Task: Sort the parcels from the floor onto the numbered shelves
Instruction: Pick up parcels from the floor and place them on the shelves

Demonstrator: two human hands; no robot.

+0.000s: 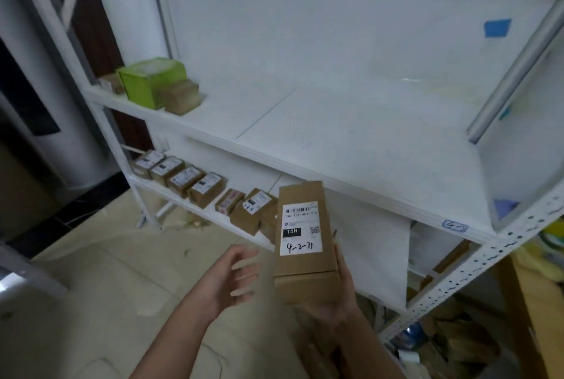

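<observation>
A tall brown cardboard parcel (305, 271) with a white label hand-marked "4-2-71" stands upright in front of the white shelf unit. My right hand (341, 305) holds it from below and behind, fingers up its right side. Just left of the parcel, apart from it, my left hand (232, 275) hovers with its fingers spread. The wide white shelf (351, 146) behind carries a blue handwritten tag (454, 226) on its front edge, and most of its surface is bare.
A green box (149, 81) and small brown boxes (180, 96) sit at the shelf's left end. The lower shelf (210, 213) holds a row of several labelled brown parcels (195, 184). A perforated metal upright (476, 265) slants at right, with cardboard clutter (464, 339) below. Beige tiled floor (100, 281) lies left.
</observation>
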